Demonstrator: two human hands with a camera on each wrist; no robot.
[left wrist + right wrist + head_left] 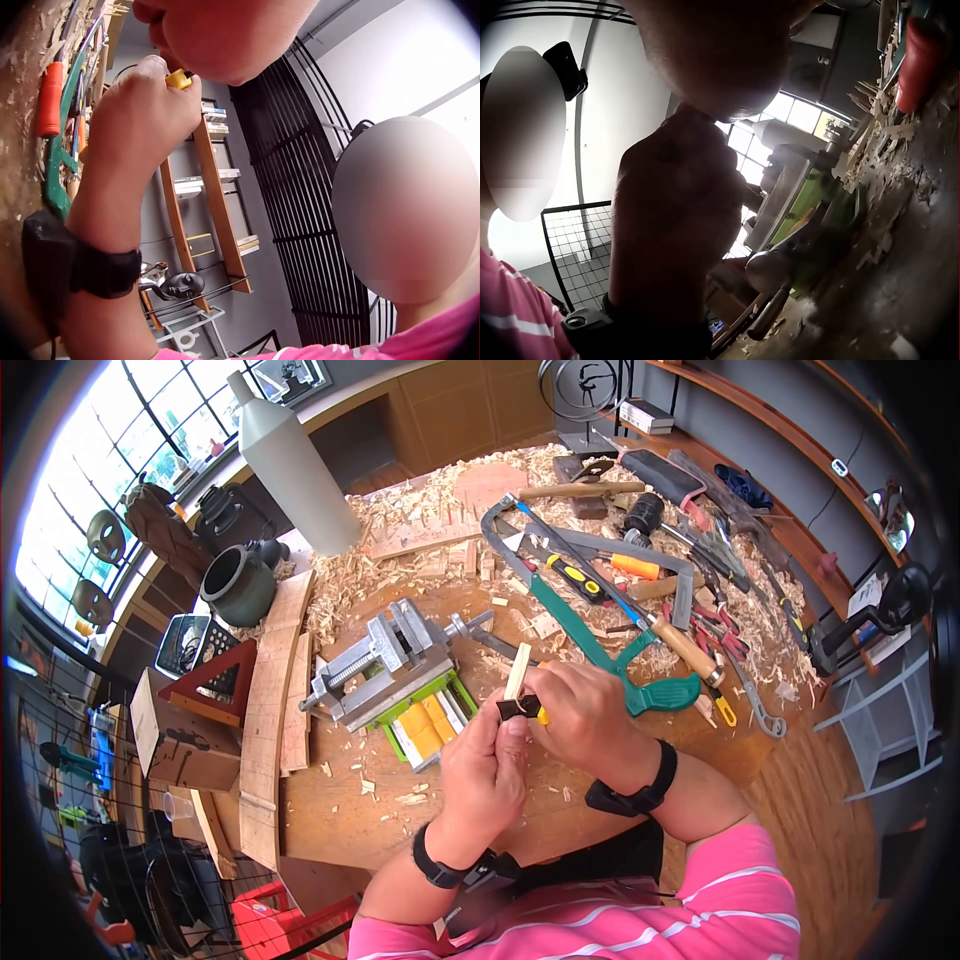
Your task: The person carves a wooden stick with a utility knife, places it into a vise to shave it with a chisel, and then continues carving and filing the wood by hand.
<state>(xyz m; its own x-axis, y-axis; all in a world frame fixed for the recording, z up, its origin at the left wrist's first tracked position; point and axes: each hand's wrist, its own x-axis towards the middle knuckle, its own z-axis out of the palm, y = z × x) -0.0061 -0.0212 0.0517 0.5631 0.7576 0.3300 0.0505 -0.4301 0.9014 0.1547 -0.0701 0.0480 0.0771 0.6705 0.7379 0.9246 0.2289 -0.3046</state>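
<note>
A pale wood strip [518, 670] points up from between the two hands, over the near side of the workbench. Its lower end is hidden in the left hand [485, 775], which grips it. The right hand [585, 715] holds a knife [542, 715] with a yellow handle; a dark part of it crosses the strip just above the left thumb. Most of the knife is covered by the fingers. In the left wrist view, the yellow handle [178, 79] shows at the right fist. The right wrist view has the left hand [679, 172] in shadow, curled.
A metal vise [385, 660] stands left of the hands, beside a green tray [460, 695] with yellow blocks. To the right lie a green-handled saw [665, 695], a hacksaw [590, 560] and several other tools among shavings. Boards [275, 730] line the bench's left edge.
</note>
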